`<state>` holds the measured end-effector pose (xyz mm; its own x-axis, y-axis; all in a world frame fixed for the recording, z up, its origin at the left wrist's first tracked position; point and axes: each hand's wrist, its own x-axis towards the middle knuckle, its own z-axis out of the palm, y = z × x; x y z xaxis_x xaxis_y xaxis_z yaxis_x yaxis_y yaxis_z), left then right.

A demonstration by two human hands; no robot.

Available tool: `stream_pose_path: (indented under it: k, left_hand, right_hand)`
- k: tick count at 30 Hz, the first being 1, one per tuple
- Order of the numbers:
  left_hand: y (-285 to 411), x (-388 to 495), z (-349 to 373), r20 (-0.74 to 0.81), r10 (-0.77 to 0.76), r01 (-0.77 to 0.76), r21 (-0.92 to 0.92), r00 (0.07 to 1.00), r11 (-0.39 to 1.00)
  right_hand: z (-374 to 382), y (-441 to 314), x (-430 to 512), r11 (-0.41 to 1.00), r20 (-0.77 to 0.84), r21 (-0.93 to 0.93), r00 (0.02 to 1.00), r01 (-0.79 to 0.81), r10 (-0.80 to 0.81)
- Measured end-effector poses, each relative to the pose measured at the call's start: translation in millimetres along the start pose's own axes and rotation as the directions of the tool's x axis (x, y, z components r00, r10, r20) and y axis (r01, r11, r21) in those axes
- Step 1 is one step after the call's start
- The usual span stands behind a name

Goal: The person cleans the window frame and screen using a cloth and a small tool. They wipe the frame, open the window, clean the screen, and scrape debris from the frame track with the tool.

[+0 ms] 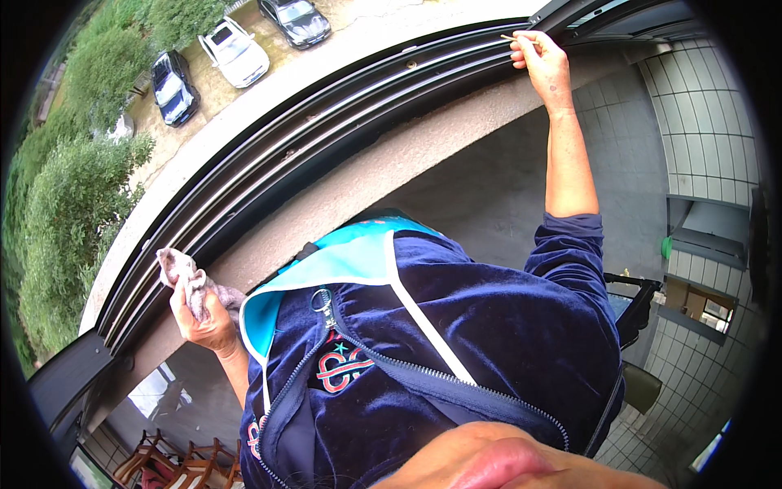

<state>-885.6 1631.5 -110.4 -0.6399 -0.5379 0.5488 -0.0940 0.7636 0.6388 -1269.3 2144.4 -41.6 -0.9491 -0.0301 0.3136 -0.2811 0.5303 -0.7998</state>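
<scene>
A crumpled greyish-pink cloth [194, 282] is gripped in my left hand [208, 321], close to the left end of the sliding-window track [293, 143]. My right hand [540, 64] pinches a thin, light-coloured stick [512, 39] at the track's far right end. The dark metal track has several parallel rails, with bits of dirt lying in its grooves. Along its inner side runs a speckled stone sill [379, 162]. What the stick is made of cannot be told.
Window-frame uprights stand at the left [67, 373] and upper right [565, 18]. Outside, far below, are parked cars [235, 52] and trees [67, 195]. Wooden chairs [183, 458] sit behind me at lower left, and a tiled wall [702, 116] rises on the right.
</scene>
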Motion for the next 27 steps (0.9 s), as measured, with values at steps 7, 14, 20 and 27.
stream_pose_path:
  k: [7,14,20,27]
  left_hand:
    - [-29.1,-6.6,-5.3,0.063,-0.151,0.148,0.044,0.987,0.988]
    - [-39.2,0.9,-15.2,-0.030,0.014,-0.013,0.017,0.999,1.000]
    - [-34.1,11.1,-17.6,-0.041,0.065,-0.063,0.059,0.997,0.996]
    - [-49.9,13.4,-37.1,0.008,0.074,-0.074,-0.013,0.997,0.997]
  right_hand:
    - [-5.7,11.0,19.5,0.850,-0.013,-0.520,0.995,0.080,-0.101]
    - [29.5,-8.0,7.4,0.693,0.050,-0.693,0.972,0.199,-0.228]
    - [73.9,-56.0,-15.4,0.701,0.296,-0.592,0.917,0.397,-0.268]
    - [92.4,-97.6,-30.9,0.907,0.420,-0.233,0.878,0.350,-0.231]
